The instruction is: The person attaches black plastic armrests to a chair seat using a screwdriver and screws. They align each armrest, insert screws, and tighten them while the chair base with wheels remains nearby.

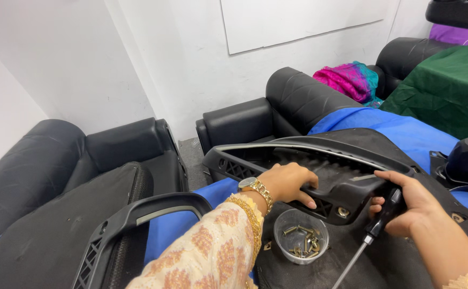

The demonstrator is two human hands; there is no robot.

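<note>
**Hands on a black armrest frame, screwdriver gripped alongside**

Patterned sleeve fills the bottom centre of the frame, leading up to the left hand, which curls over the black plastic armrest frame at mid-frame. At lower right, the right hand grasps both the frame's end and a screwdriver, whose shaft points down toward the bottom edge. A clear cup of screws sits just below the frame on the dark seat panel. As I judge it, the dangling shaft could knock the cup and scatter screws, or the double grip could slip.
</note>
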